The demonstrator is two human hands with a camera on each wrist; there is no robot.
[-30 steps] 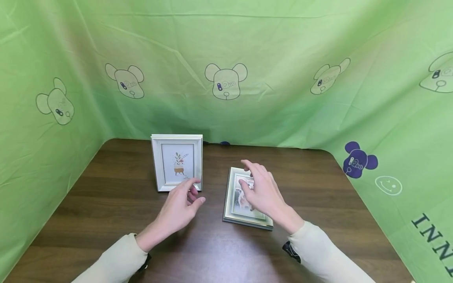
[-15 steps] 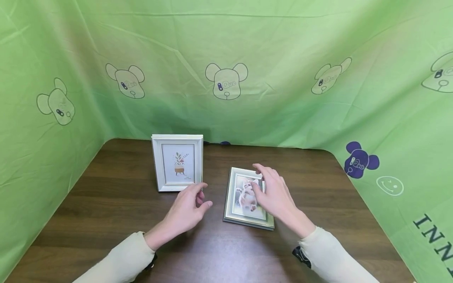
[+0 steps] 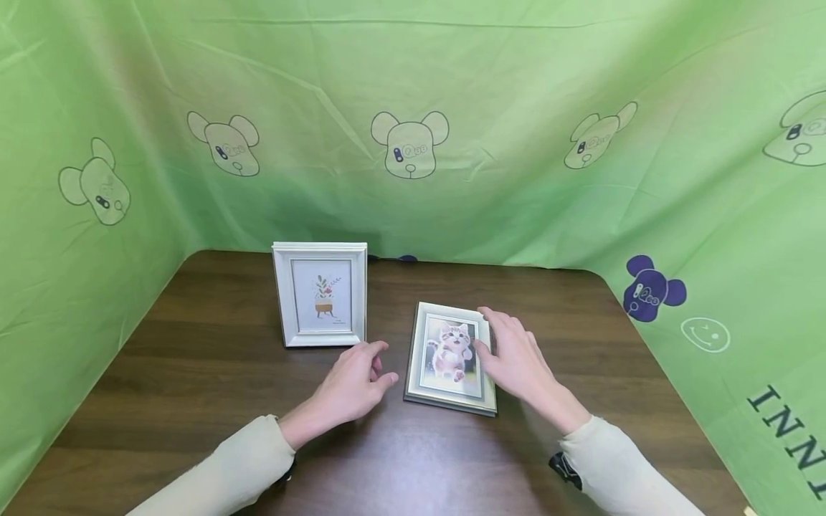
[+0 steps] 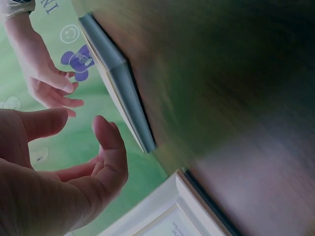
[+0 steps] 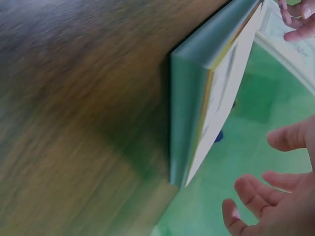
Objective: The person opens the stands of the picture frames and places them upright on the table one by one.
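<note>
A picture frame with a kitten photo point(image 3: 449, 352) lies flat on the table, face up. My right hand point(image 3: 520, 360) hovers at its right edge, fingers loosely bent and holding nothing; in the right wrist view a gap shows between the fingers point(image 5: 253, 195) and the frame's side point(image 5: 189, 113). Left of the kitten frame, my left hand point(image 3: 351, 383) is held above the table with thumb and fingers apart, nothing between them. Just behind it stands a white picture frame point(image 3: 323, 337) with a potted-plant print, upright.
The brown wooden table point(image 3: 193, 401) is bordered at the back and both sides by a green cloth point(image 3: 310, 93) printed with bear heads. Behind the white frame the cloth hangs close.
My right hand has shifted right from over the kitten photo to the frame's right edge. My left hand has moved right, away from the white frame. Both frames stay put.
</note>
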